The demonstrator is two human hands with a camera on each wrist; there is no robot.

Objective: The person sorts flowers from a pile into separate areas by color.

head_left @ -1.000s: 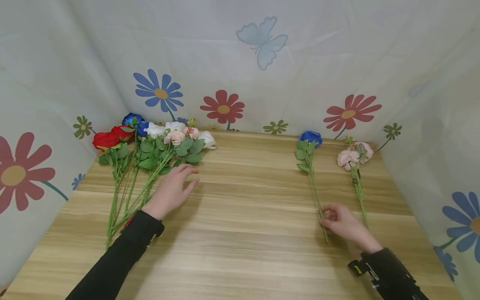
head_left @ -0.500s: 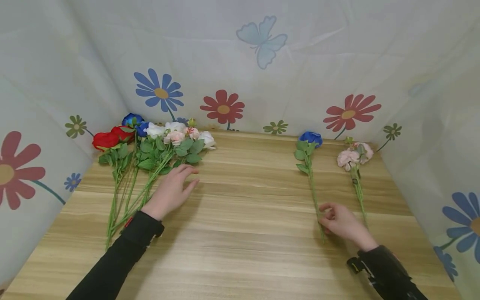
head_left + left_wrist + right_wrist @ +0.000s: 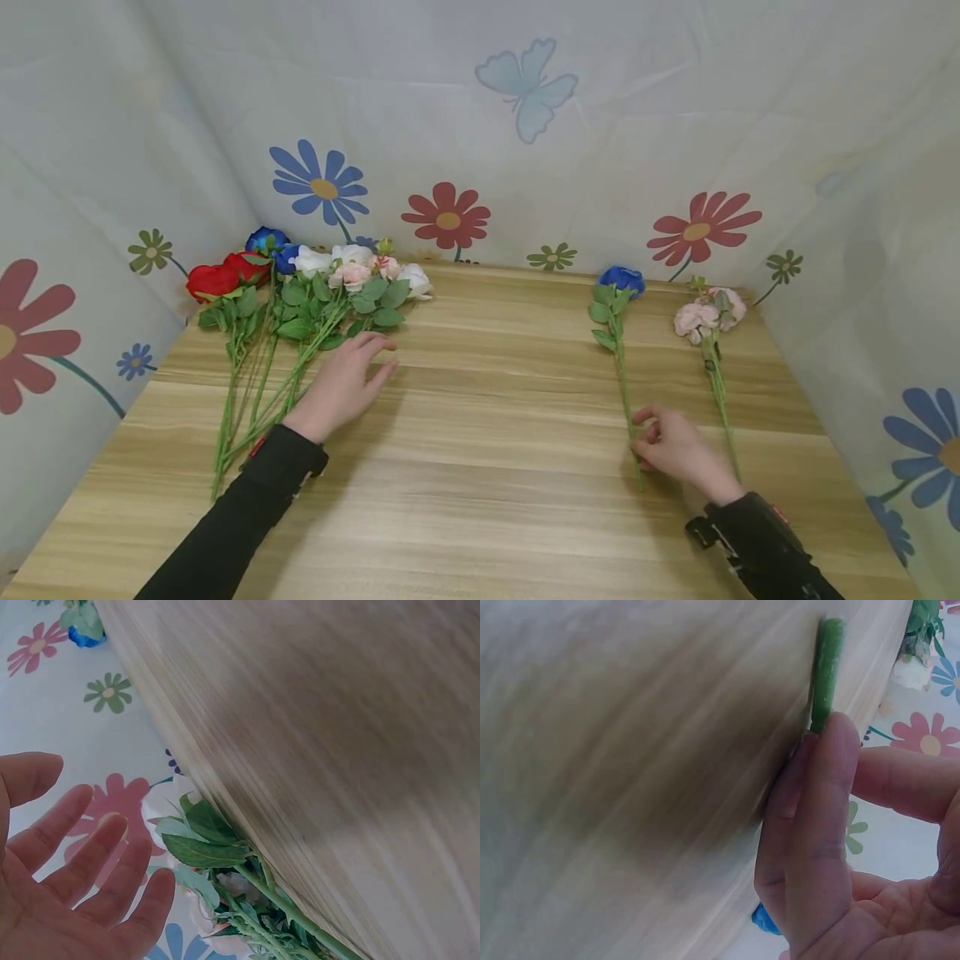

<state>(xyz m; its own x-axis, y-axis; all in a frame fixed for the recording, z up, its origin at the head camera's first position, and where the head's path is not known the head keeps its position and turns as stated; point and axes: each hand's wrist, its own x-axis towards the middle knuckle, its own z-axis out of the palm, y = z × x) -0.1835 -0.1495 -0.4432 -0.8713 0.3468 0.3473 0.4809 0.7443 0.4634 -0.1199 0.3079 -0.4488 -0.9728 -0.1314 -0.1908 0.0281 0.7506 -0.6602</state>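
Observation:
In the head view, a blue rose with green leaves lies on the wooden table, right of the middle. My right hand holds its stem near the cut end. The right wrist view has the green stem end sticking out past the fingertips, while the rest of the stem there is hidden behind the fingers. My left hand stays beside the left-hand flowers, its wrist over their stems. Its fingers are spread and relaxed in the left wrist view, with nothing in them, near a leafy stem.
Red roses, blue roses, white roses and pink flowers lie bunched at the left. Pale pink flowers lie to the right of the lone blue rose. A flower-printed cloth hangs round the table.
My right hand has shifted slightly left, and the lower end of the blue rose's stem has swung left with it. The blossom stays about where it was. My left hand has kept its place.

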